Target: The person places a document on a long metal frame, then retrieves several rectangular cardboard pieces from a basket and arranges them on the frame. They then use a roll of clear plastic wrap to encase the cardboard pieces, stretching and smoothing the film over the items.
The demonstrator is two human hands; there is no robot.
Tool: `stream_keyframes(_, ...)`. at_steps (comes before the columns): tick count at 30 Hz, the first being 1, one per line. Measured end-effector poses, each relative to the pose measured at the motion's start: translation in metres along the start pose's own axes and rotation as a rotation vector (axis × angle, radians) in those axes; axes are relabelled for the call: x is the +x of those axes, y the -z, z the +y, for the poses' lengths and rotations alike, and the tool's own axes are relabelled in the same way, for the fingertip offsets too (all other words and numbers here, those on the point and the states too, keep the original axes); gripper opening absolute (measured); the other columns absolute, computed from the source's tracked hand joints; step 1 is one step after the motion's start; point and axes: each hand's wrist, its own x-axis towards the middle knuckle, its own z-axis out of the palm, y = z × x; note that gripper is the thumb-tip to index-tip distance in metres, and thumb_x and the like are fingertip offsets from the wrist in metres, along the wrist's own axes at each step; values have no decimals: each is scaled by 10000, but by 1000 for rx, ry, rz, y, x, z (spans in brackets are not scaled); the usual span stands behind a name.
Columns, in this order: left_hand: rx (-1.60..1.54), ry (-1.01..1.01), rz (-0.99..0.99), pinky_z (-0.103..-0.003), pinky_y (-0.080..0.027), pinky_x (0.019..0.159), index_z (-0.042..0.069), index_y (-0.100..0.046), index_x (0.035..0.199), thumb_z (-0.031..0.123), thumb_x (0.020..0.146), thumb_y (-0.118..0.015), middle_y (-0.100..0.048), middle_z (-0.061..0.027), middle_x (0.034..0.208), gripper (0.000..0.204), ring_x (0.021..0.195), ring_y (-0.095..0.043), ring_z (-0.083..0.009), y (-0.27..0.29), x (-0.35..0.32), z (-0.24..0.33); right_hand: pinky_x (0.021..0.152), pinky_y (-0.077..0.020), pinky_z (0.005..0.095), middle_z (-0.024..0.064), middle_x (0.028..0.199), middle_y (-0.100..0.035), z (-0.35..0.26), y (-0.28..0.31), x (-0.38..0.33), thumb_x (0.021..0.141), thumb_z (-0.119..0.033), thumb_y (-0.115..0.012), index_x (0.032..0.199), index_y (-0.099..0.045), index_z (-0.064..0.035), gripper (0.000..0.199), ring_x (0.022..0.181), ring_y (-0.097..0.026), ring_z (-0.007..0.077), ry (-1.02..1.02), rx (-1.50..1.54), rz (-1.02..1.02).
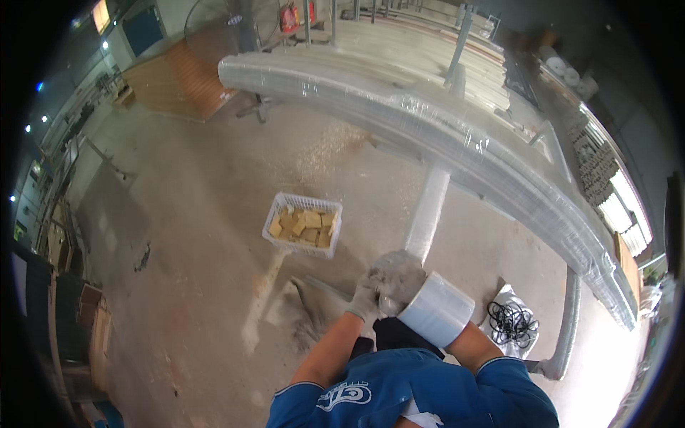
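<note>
My left hand (pixel 365 296), in a pale grey glove, is closed at the side of a crumpled greyish bundle (pixel 399 278); its fingertips are partly lost against it. Whether the bundle is film, rag or part of a glove, I cannot make out. A wide roll of clear stretch film (pixel 440 310) sits in front of my right forearm (pixel 474 347) and covers my right hand. Just beyond the bundle, a film-wrapped support leg (pixel 429 214) runs up to a long bundle wrapped in clear film (pixel 385 103).
On the floor ahead stands a white plastic basket (pixel 284 244) of yellowish blocks. Black cord (pixel 512 324) lies coiled on silvery sheeting to the right. A pedestal fan (pixel 246 43) and brown slatted panels (pixel 175 78) stand far left. Long pale boards (pixel 399 46) are stacked behind the wrapped bundle.
</note>
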Motion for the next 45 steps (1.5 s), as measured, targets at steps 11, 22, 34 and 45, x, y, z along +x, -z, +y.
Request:
stream_keyframes(11,15,34,8,-310,-570,838,25,-589,1261,28,871,-607,-656,-67,1179,391,997,-666,-195,17,-10,2,696,-498,413,48,763,-641,-10,9,9,756,-326,-740,758,-704,-148,182,741,-630,273,-80,-33,-62)
stream_keyframes(22,144,127,426,-300,-534,648,97,-647,1077,364,979,-658,-692,-52,922,285,772,-650,-161,66,-60,29,639,-479,402,55,701,-627,-4,6,9,714,-289,-784,726,-678,-134,188,682,-620,268,137,-80,-32)
stream_keyframes(34,195,188,789,-328,-568,667,114,-638,1037,400,976,-658,-681,-52,872,294,743,-673,-186,183,-159,72,570,-450,398,3,723,-634,-10,9,24,703,-182,-756,782,-706,-124,110,626,-609,231,144,-106,-37)
stream_keyframes(45,561,148,497,-297,-551,707,94,-652,1152,324,995,-641,-681,-26,967,278,796,-654,-129,254,-111,261,809,-509,409,82,923,-684,-89,-5,72,727,-241,-745,881,-720,-96,212,916,-648,293,-352,-352,-357)
